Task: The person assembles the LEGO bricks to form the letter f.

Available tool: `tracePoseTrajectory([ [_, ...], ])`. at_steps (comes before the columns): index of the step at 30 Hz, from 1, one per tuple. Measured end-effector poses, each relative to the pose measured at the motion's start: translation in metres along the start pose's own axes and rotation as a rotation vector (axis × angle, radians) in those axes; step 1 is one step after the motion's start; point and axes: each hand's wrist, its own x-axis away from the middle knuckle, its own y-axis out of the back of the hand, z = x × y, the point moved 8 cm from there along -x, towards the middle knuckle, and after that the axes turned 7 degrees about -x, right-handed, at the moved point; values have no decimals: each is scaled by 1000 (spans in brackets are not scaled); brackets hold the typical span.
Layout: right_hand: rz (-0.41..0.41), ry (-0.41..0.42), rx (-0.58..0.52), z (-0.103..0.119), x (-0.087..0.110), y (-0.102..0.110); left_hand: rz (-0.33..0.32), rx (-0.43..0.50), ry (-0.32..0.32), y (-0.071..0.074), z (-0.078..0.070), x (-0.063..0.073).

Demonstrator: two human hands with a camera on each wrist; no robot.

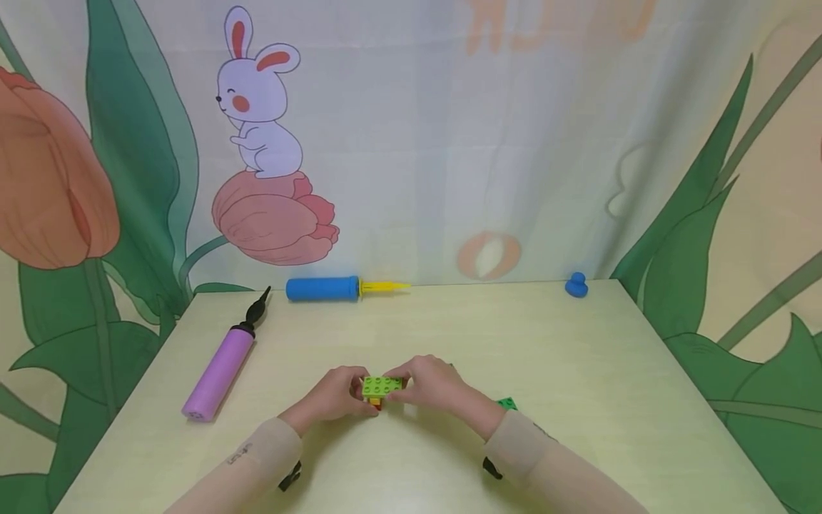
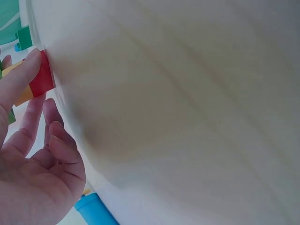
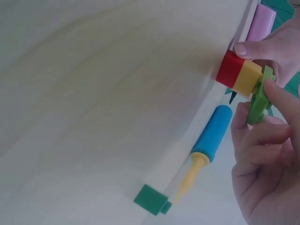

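Near the front middle of the table, my two hands meet at a small stack of toy building bricks. A red brick is at the bottom, a yellow brick sits on it, and a wide light green brick plate lies across the top. My left hand pinches the red and yellow part from the left, thumb along its side. From the right, my right hand grips the light green plate between thumb and fingers. In the right wrist view, the plate stands slightly tilted against the yellow brick's studs.
A dark green brick stands on the table, partly behind my right forearm. To the left lies a purple hand pump with a black nozzle. Along the back edge are a blue pump with a yellow nozzle and a small blue knobbed object.
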Motion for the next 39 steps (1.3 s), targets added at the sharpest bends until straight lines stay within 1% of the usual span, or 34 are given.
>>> tracePoseTrajectory([
  [5, -2, 10, -13, 1, -2, -1, 0, -5, 3, 0, -1, -1],
  [9, -10, 16, 0, 2, -4, 0, -5, -7, 16, 1, 0, -1],
  [17, 2, 39, 19, 5, -8, 1, 3, -5, 4, -1, 1, -3],
  [24, 39, 18, -14, 0, -8, -4, 9, -8, 24, -2, 5, -4],
  [29, 38, 26, -29, 0, -8, -4, 5, -6, 26, -1, 4, -3],
  [36, 35, -2, -40, -6, -8, -5, 6, 2, 31, -1, 3, -4],
  [39, 36, 3, -43, -6, -8, -7, 6, 0, 28, -1, 4, -3],
])
